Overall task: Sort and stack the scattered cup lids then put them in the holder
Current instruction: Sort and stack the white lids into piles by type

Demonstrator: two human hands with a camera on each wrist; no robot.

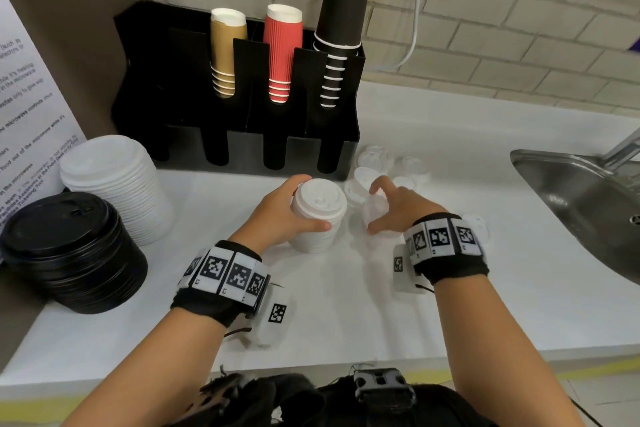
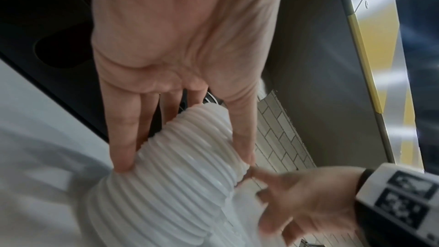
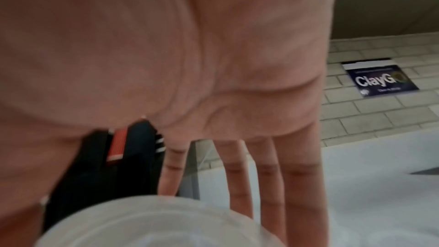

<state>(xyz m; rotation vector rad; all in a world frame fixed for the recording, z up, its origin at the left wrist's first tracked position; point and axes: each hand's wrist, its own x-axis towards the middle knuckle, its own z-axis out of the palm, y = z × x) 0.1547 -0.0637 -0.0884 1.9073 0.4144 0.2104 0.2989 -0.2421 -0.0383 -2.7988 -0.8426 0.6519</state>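
A tall stack of small white lids [image 1: 317,215] stands at the middle of the white counter. My left hand [image 1: 294,208] grips it from the left, thumb in front and fingers behind; the left wrist view shows that hand [image 2: 184,162] wrapped round the ribbed stack [image 2: 178,185]. Just right of it stands a short stack of clear lids [image 1: 375,215]. My right hand [image 1: 375,208] arches over that stack with spread fingers [image 3: 266,176]; the clear stack [image 3: 154,223] lies under the palm. Whether the hand touches it is unclear. The black holder [image 1: 242,107] stands behind.
The holder carries tan, red and black cup stacks. A big white lid stack [image 1: 114,184] and a black lid stack [image 1: 69,246] sit at the left. Several loose clear lids [image 1: 388,163] lie by the holder's right corner. A steel sink [image 1: 571,204] is at the right.
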